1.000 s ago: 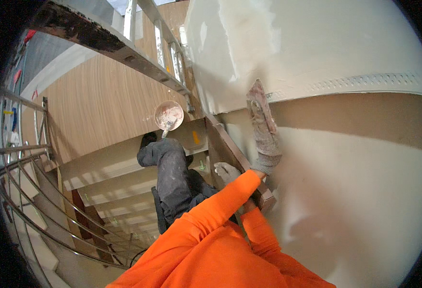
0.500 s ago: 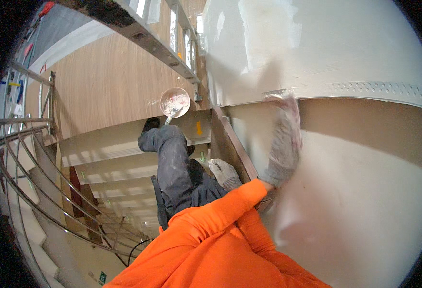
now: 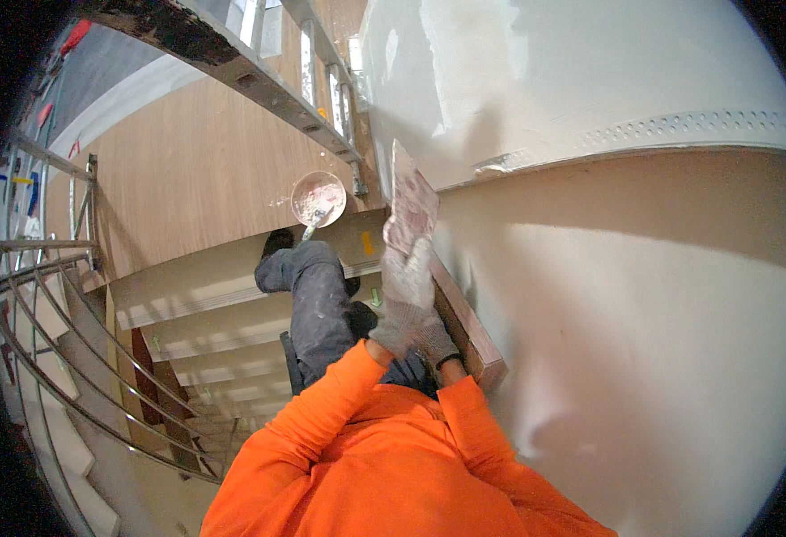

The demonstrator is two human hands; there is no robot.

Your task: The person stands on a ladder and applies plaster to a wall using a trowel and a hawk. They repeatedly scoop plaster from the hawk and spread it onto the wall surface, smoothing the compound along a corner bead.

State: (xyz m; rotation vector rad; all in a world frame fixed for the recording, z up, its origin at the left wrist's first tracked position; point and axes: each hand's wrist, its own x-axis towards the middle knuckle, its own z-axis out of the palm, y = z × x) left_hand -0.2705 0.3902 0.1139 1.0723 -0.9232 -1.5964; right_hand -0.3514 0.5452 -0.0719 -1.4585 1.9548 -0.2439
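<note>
My left hand (image 3: 405, 285), in a grey, whitened work glove, is closed around a wide filling knife. The filling knife (image 3: 412, 199) points up and away from me, its flat blade smeared with pinkish-white filler and held apart from the wall. Just behind the left wrist is my right hand (image 3: 437, 342), also gloved, beside the wooden stair trim (image 3: 466, 327); its fingers are hidden. To the right, a perforated edge strip (image 3: 688, 128) runs along the lower edge of the upper white wall (image 3: 607, 54). A patch of filler (image 3: 500, 164) lies at that edge.
A bucket (image 3: 300, 191) of pinkish filler, with a tool handle (image 3: 310, 230) sticking out, stands on the wood-look landing (image 3: 169, 152). An aluminium ladder (image 3: 267, 94) stands beyond. Stairs (image 3: 232, 342) descend below my legs, with a curved metal railing (image 3: 97, 394) at left.
My left hand has pulled the filling knife off the wall edge and swung left, turning the blade upward. My right hand is now close behind the left wrist.
</note>
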